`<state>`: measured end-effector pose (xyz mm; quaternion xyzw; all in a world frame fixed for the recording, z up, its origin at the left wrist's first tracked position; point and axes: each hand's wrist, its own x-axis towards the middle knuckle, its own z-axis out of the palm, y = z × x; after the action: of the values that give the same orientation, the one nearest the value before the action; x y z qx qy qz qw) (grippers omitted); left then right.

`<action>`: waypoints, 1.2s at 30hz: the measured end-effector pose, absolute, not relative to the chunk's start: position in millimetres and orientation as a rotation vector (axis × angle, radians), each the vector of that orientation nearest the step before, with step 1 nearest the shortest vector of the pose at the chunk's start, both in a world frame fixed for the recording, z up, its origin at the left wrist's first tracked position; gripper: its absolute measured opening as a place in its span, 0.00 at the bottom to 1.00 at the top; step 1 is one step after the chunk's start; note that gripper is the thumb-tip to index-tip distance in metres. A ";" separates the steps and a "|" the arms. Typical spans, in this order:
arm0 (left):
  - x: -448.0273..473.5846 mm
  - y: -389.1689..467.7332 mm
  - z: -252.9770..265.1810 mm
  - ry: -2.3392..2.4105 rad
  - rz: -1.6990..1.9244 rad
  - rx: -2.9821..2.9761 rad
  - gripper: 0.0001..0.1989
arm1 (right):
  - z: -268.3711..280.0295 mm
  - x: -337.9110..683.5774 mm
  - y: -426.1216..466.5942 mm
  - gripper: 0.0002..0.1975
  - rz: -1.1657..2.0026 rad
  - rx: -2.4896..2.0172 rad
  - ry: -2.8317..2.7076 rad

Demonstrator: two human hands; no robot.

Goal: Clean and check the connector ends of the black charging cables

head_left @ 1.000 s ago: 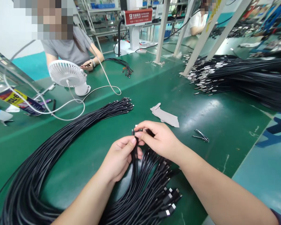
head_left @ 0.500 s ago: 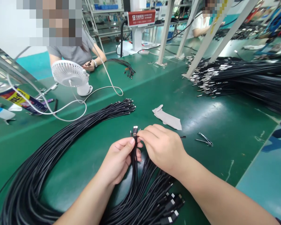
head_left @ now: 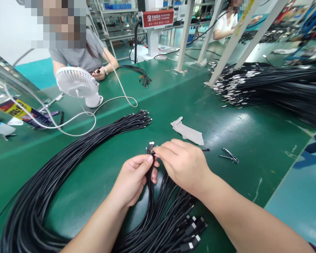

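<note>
My left hand [head_left: 135, 177] is closed around a small bunch of black cables [head_left: 150, 186], with the thumb just below their connector ends [head_left: 151, 144]. From the right, my right hand [head_left: 183, 165] pinches at one of these connectors; its fingertips touch the bunch beside my left thumb. The exact part between the right fingers is mostly covered. A large bundle of black cables [head_left: 50, 168] curves round the left of my hands, its thin tips pointing toward the middle of the bench. More cable ends with flat plugs [head_left: 191, 228] lie below my right wrist.
On the green bench [head_left: 116, 154] lie a crumpled pale strip [head_left: 188, 131] and metal tweezers [head_left: 229, 156]. A white fan [head_left: 77, 82], its cord and a spray can [head_left: 26, 112] are at left. Another cable pile [head_left: 274, 84] lies right, behind metal posts [head_left: 221, 52]. A co-worker [head_left: 81, 52] sits opposite.
My right fingertips have shifted slightly left over the connector, covering more of it. My left hand keeps its hold on the bunch. The whole view has drifted a little.
</note>
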<state>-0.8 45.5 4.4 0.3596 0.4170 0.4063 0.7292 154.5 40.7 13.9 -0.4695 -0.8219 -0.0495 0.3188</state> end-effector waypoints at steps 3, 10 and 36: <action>-0.7 46.1 4.5 0.923 0.894 0.777 0.13 | 14.5 154.5 40.8 0.16 -0.137 -1.238 -2.163; -2.7 46.8 1.1 0.905 0.891 0.714 0.12 | 15.2 156.1 40.5 0.16 -0.121 -1.257 -2.176; -3.4 47.4 -0.5 0.898 0.875 0.690 0.10 | 16.6 161.2 40.0 0.13 -0.172 -1.293 -2.236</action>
<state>-3.4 47.4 -0.5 0.3162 0.4116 0.4011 0.7548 161.2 40.0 16.6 -0.4805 -0.8310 -0.0640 0.2730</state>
